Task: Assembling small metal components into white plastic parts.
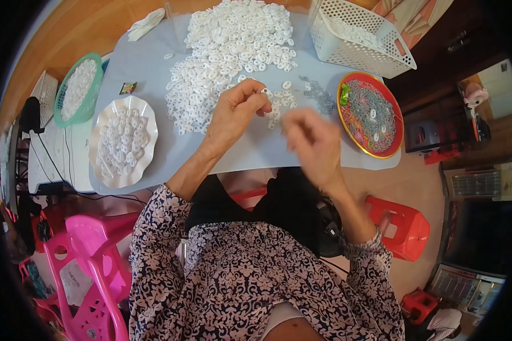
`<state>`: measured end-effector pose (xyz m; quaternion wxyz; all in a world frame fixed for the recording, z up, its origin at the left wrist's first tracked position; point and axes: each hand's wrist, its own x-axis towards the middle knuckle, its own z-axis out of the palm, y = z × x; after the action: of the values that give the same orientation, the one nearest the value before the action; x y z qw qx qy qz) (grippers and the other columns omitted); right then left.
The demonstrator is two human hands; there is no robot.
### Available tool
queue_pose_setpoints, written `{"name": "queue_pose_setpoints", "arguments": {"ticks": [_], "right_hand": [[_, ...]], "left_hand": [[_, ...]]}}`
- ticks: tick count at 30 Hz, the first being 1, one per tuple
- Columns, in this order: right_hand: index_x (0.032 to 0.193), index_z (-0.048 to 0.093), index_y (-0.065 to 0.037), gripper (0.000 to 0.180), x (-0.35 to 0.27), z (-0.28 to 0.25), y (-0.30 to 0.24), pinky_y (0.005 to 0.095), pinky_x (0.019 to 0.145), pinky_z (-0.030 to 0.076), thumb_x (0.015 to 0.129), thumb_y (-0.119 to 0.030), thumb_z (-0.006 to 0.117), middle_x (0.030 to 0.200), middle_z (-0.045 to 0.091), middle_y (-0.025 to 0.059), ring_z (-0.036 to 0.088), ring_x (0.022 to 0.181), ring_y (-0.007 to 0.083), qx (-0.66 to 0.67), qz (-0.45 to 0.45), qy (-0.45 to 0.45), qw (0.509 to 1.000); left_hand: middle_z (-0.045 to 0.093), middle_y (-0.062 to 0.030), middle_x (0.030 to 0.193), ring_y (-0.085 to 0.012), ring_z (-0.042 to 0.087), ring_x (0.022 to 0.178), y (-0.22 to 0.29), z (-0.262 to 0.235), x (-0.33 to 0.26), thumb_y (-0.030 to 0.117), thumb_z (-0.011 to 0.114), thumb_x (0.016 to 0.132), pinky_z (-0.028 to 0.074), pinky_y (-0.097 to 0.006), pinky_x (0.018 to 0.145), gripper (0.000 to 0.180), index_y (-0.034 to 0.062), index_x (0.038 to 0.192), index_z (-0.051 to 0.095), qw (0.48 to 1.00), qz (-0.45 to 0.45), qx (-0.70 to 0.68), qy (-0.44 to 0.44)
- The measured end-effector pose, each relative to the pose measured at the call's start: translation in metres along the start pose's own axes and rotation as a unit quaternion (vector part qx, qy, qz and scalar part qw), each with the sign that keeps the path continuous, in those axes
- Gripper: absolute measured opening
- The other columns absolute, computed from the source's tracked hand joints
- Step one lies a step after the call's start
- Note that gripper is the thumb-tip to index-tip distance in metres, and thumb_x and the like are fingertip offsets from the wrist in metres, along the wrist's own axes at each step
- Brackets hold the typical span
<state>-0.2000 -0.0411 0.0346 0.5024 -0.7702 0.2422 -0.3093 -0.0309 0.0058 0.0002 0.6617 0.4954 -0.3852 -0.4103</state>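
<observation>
My left hand (237,108) is closed in a pinch above the table, with a small white oval plastic piece (265,91) at its fingertips. To its right, my right hand (314,145) is smeared by motion; its fingers look curled, and what they hold, if anything, I cannot make out. Beyond the left hand spreads a large heap of white oval pieces (239,42). A few loose ones lie between the two hands. Small grey parts (321,98) are scattered beside a red plate (397,116), which bears more grey parts and a few white pieces.
A white scalloped dish (152,125) of white pieces stands at the left of the grey table (153,71). Farther left is a green basket (69,118), also full. A white perforated basket (389,61) is at the back right. Pink chairs (91,250) and a red stool (407,230) flank me.
</observation>
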Motion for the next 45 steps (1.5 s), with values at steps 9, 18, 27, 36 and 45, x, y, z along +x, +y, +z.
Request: {"name": "queue_pose_setpoints", "arguments": {"ticks": [9,18,27,36,45], "right_hand": [[0.087,0.062,0.003,0.008,0.040,0.017,0.024,0.0185,0.052,0.042,0.084,-0.005,0.062,0.068,0.062,0.0025,0.053,0.059,0.0041,0.108,0.028,0.015,0.994],[0.084,0.060,0.003,0.004,0.046,0.020,0.037,0.0190,0.054,0.043,0.085,0.000,0.059,0.071,0.060,0.0014,0.052,0.061,0.0043,0.152,0.038,-0.027,0.987],[0.086,0.059,0.002,0.003,0.060,0.011,0.042,0.0218,0.054,0.045,0.083,0.003,0.059,0.076,0.059,0.0062,0.056,0.060,0.0085,0.070,-0.095,-0.031,0.993],[0.092,0.061,0.002,0.010,0.055,0.003,0.057,0.0214,0.056,0.047,0.082,0.002,0.061,0.079,0.062,0.0060,0.059,0.063,0.0092,0.108,-0.075,-0.008,0.991],[0.083,0.059,0.004,0.005,0.055,-0.002,0.027,0.0196,0.053,0.045,0.086,-0.001,0.058,0.067,0.062,0.0036,0.055,0.060,0.0053,0.115,0.026,-0.039,0.992]], "left_hand": [[0.059,-0.0002,0.075,-0.0064,0.053,0.069,-0.007,0.003,-0.017,0.008,0.050,0.089,0.043,-0.021,0.064,0.011,0.0009,0.091,0.058,0.999,0.025,0.034,0.001],[0.060,-0.0013,0.081,-0.0069,0.055,0.074,-0.010,-0.004,-0.020,0.003,0.050,0.089,0.043,-0.020,0.065,0.009,0.0013,0.095,0.057,0.997,0.019,0.046,0.052],[0.057,-0.0072,0.073,-0.0138,0.053,0.071,0.000,-0.008,-0.008,0.026,0.041,0.097,0.043,-0.028,0.069,0.033,-0.0021,0.089,0.057,0.987,-0.113,-0.113,0.002],[0.057,-0.0048,0.072,-0.0130,0.053,0.071,-0.003,0.004,-0.001,0.012,0.051,0.092,0.043,-0.027,0.068,0.016,-0.0014,0.092,0.060,0.969,-0.134,-0.205,0.031],[0.062,-0.0030,0.077,-0.0077,0.055,0.073,-0.002,0.011,-0.010,0.009,0.050,0.092,0.043,-0.021,0.067,0.014,0.0011,0.092,0.061,0.999,-0.041,-0.009,0.023]]}}
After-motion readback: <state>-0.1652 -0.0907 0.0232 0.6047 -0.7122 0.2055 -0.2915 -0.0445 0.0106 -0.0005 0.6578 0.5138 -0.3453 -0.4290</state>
